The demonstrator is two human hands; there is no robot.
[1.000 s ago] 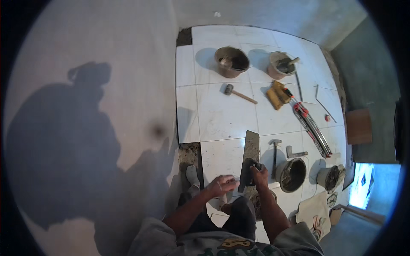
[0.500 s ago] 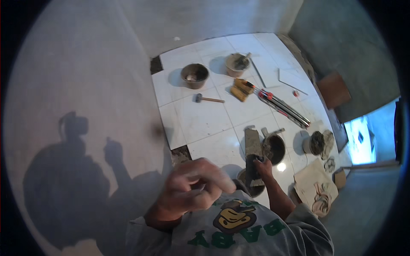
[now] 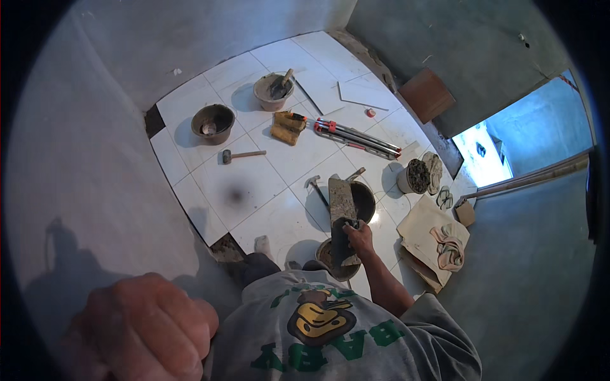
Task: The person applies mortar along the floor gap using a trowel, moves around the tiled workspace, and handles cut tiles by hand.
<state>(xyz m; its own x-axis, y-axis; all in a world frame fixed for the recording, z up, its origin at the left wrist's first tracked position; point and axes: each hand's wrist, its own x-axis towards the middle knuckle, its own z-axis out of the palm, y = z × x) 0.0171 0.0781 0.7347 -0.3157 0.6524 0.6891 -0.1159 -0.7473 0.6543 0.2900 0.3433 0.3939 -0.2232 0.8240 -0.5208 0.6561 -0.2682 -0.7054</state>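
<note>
My right hand [image 3: 360,236] is closed on the black handle of a long, flat plastering trowel [image 3: 342,198]. Grey mortar smears the blade, which lies over the rims of two buckets. Under its near end stands a bucket with mortar [image 3: 332,269], and beside its far end is a dark bucket [image 3: 365,202]. A hammer [image 3: 317,189] leans just left of the blade. Close to the camera at lower left, my left hand [image 3: 149,327] is curled into a fist in front of the wall. Its palm is hidden, so whatever it may hold does not show.
White tiles [image 3: 267,190] cover the floor. Farther off are a brown bowl [image 3: 213,124], a bucket with a tool [image 3: 274,90], a mallet [image 3: 244,154], yellow gloves [image 3: 288,127] and a folded tripod [image 3: 357,138]. A mortar-filled bucket [image 3: 413,176] and a sack [image 3: 432,235] lie right.
The view has swung to the right, bringing in more of the doorway. My left hand has moved down and left, nearer the camera. The right hand keeps its grip on the trowel.
</note>
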